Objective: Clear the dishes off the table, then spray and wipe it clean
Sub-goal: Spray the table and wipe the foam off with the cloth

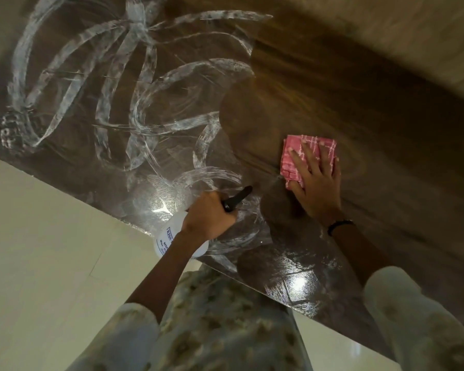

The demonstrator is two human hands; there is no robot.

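Note:
A dark glossy wooden table (332, 84) fills the upper view, and no dishes show on it. White foamy streaks (134, 84) curve across its left and middle. My left hand (209, 215) grips a white spray bottle (169, 239) with a black nozzle (237, 199), held over the table's near edge and pointing right. My right hand (316, 183) lies flat, fingers spread, pressing a folded pink checked cloth (306, 159) on the tabletop right of the streaks. A dark band sits on that wrist.
Pale tiled floor (38, 250) lies left of and below the table's near edge. My light patterned clothing (225, 317) fills the bottom middle. Bright light glints on the wet surface near the front edge (298, 285).

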